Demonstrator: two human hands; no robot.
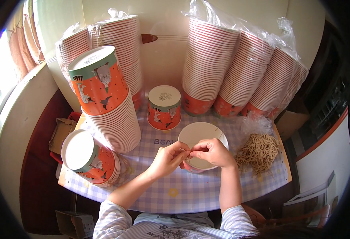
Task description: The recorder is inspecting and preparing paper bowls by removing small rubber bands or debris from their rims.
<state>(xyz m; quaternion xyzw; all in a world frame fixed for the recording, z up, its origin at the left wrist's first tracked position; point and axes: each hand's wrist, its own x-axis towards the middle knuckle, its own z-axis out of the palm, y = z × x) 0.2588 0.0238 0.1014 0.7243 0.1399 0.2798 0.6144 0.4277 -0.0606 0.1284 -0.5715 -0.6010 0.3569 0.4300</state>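
Note:
Over the near left rim of an open paper bucket (pixel 198 131), my two hands meet fingertip to fingertip. My left hand (pixel 167 158) is closed in a pinch, and so is my right hand (pixel 215 153). Between them is a bit of beige cord, mostly hidden by the fingers. The bucket stands upright with its white inside showing; a thin cord-like line (pixel 219 135) runs along its far right inner wall. To the right of the bucket lies a tangled heap of beige cords (pixel 258 153).
Tall bagged bucket stacks (pixel 208 59) line the back right, with more bagged stacks (pixel 119 47) at the back left. An upside-down orange bucket (pixel 164 111) stands mid-table. At left are an upturned stack (pixel 113 127) and a shorter, leaning one (pixel 97 163). A checked cloth (pixel 159 197) covers the table.

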